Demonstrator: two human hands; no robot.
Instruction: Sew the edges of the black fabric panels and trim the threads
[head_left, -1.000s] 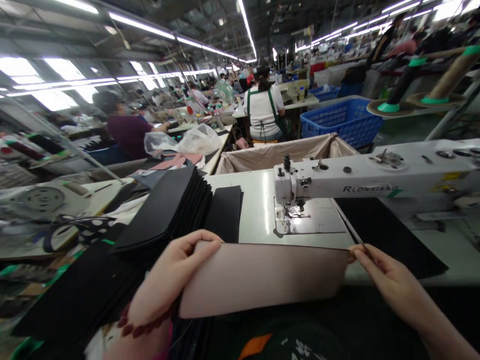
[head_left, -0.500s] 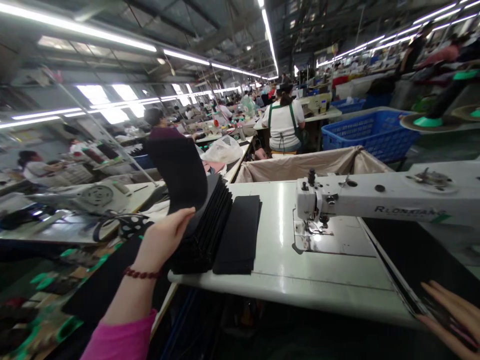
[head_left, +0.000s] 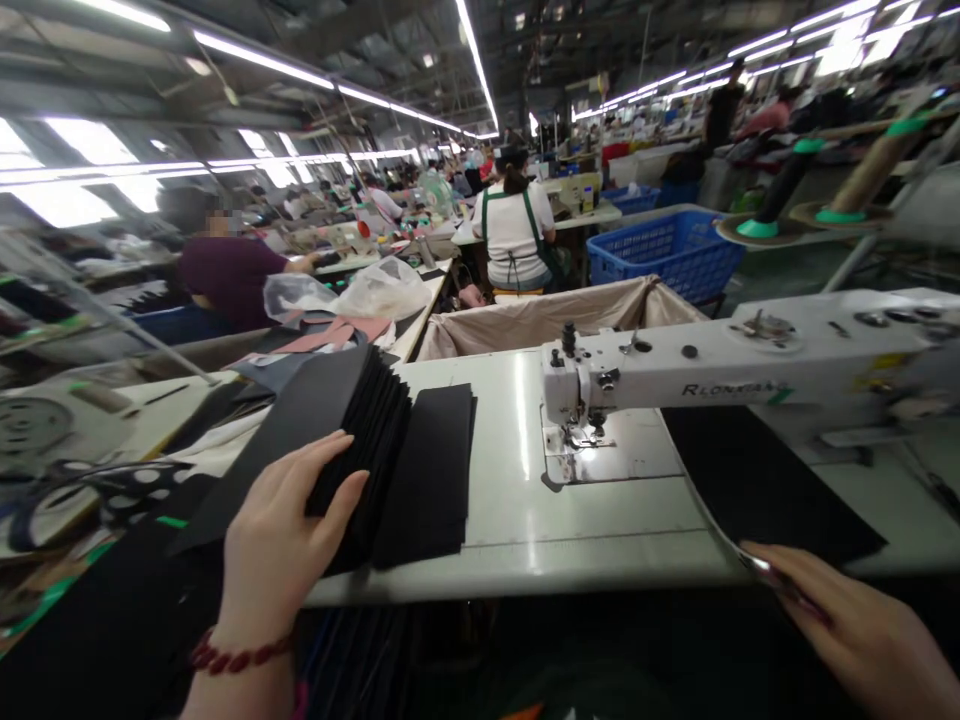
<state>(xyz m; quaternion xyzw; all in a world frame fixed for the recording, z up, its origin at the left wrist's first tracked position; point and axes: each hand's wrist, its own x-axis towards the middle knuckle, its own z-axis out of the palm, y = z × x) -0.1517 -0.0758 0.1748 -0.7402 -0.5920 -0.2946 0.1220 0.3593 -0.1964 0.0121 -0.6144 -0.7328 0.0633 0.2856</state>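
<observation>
My left hand (head_left: 289, 515) lies on a tall stack of black fabric-like panels (head_left: 319, 390), fingers stretched over the top and thumb apart at the side edge. A lower pile of black panels (head_left: 427, 470) sits just right of the stack. My right hand (head_left: 855, 610) is closed round a small metal tool (head_left: 765, 572), perhaps thread snips, partly hidden by the fingers. It is at the near edge of a black panel (head_left: 757, 480) with a pale left edge, lying under the arm of a white sewing machine (head_left: 675, 372).
The pale sewing table (head_left: 502, 520) carries the machine. Behind it are a beige cloth-lined bin (head_left: 517, 330) and a blue basket (head_left: 667, 250). Thread cones (head_left: 787, 190) stand at right. A person in a green apron (head_left: 514, 225) and one in purple (head_left: 232, 270) sit ahead.
The top black panel, curled up beside my left hand before, now lies flat on the stack. My right hand has closed round the metal tool at the other panel's edge. The view has turned right.
</observation>
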